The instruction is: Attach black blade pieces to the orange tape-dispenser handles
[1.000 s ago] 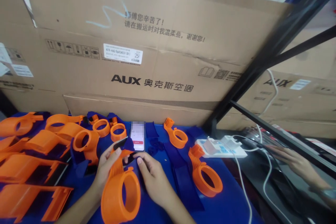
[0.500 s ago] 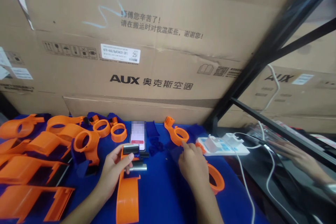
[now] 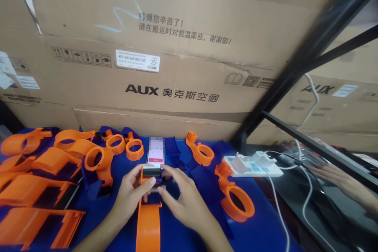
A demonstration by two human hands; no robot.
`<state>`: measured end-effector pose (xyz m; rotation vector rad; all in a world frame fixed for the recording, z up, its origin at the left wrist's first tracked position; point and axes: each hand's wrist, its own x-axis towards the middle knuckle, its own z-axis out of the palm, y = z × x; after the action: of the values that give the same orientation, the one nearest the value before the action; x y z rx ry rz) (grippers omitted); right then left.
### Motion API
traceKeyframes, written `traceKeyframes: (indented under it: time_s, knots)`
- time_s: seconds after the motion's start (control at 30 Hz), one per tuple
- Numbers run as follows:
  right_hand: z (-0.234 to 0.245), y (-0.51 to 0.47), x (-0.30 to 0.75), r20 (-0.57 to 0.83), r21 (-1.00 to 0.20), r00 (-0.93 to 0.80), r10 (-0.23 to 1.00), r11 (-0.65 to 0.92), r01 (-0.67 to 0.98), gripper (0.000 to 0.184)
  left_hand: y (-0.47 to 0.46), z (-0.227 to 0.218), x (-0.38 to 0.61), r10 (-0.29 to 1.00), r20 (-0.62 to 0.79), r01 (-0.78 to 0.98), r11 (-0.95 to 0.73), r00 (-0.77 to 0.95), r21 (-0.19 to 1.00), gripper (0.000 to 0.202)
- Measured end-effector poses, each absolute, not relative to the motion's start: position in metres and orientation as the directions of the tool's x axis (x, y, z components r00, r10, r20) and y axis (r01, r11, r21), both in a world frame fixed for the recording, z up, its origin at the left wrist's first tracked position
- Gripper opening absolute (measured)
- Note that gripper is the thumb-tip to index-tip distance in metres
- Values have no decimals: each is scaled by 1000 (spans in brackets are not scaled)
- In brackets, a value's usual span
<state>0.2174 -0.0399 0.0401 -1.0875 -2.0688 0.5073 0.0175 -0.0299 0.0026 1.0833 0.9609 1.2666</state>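
Observation:
In the head view, an orange tape dispenser (image 3: 148,226) with a dark strip and a blue part at its head is gripped at that head by my left hand (image 3: 131,187), thumb across the front. My right hand (image 3: 187,199) closes on the head's right side, index finger at the top and thumb lower down by a metallic strip. Whether a small piece sits between these fingertips is hidden. Just behind the hands lies a phone (image 3: 155,154) with a lit screen.
Several orange dispensers (image 3: 44,191) crowd the left. Orange ring parts (image 3: 203,154) and dark blue pieces (image 3: 172,146) lie right of the phone. A white power strip (image 3: 254,167) with cables is at the right; cardboard boxes (image 3: 177,67) stand behind. Another person's hand (image 3: 339,179) is far right.
My right hand has moved left from beside the orange ring parts to the dispenser's head. My left hand still holds the dispenser, which sits slightly farther right in view.

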Motion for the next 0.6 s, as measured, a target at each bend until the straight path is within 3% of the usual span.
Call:
traceKeyframes:
  time_s: [0.23,0.6]
  knots:
    - [14,-37,205,511,-555,-312,801,585,592,50,-33,1,21,985,41,-294,10,168,956,40]
    - [5,-42,197,529,-386,-417,739,648,657,51,-32,-10,21,986,26,-233,13,164,972,35]
